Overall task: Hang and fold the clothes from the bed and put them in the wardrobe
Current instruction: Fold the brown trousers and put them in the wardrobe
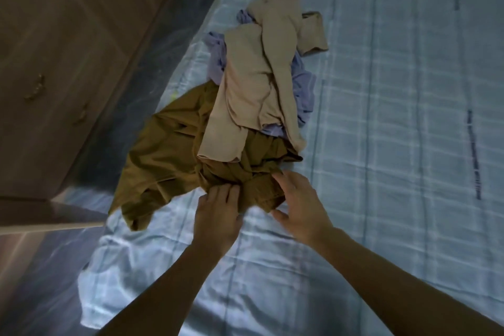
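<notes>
A pile of clothes lies on the bed. An olive-brown garment (pixel 163 155) is spread at the near left of the pile. A beige garment (pixel 253 84) lies across it, and a lavender garment (pixel 302 90) shows from under the beige one. My left hand (pixel 218 213) pinches a bunched fold of the olive-brown garment at its near edge. My right hand (pixel 297 204) is beside it, fingers spread over the garment's near right corner, thumb below the hem. The image is blurred, so whether the right hand grips the cloth is unclear.
The bed (pixel 395 144) has a light blue checked sheet that hangs rumpled off the near left corner. A brown wooden wardrobe (pixel 68 49) with metal handles stands to the left, across a narrow strip of dark floor (pixel 169 27).
</notes>
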Demonstrator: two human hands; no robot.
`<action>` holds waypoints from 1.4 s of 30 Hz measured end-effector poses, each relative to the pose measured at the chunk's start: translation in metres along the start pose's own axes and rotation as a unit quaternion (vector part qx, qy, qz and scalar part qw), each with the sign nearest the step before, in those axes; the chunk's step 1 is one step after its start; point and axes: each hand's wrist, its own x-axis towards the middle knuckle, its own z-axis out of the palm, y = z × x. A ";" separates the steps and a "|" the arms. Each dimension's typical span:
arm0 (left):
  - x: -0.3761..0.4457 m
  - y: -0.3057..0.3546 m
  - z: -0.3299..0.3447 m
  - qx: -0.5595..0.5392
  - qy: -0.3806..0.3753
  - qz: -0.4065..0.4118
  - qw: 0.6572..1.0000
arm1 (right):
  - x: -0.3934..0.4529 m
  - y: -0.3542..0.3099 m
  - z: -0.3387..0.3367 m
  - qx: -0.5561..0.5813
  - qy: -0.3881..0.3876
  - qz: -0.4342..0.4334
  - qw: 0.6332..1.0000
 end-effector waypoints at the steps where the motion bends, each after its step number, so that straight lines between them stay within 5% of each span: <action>1: 0.003 -0.001 -0.001 0.011 0.011 0.006 1.000 | 0.006 -0.001 0.003 0.003 0.004 0.004 1.000; 9: -0.001 -0.007 -0.033 0.002 0.122 0.081 0.989 | 0.026 -0.016 0.005 0.001 0.061 0.022 0.998; 14: -0.009 -0.015 -0.085 0.000 0.128 0.128 0.984 | 0.019 -0.032 -0.016 0.003 0.075 0.013 0.997; 20: -0.035 0.000 -0.171 -0.018 0.141 0.165 0.976 | -0.010 -0.073 -0.073 0.073 0.126 0.012 0.989; 27: -0.070 0.033 -0.307 -0.054 0.188 0.215 0.957 | -0.058 -0.119 -0.174 0.021 0.162 0.022 0.986; 32: -0.104 0.053 -0.396 -0.046 0.231 0.215 0.948 | -0.082 -0.144 -0.235 0.138 0.219 -0.071 0.963; 42: -0.203 0.085 -0.498 -0.016 0.292 0.155 0.944 | -0.113 -0.147 -0.293 0.185 0.120 -0.259 0.940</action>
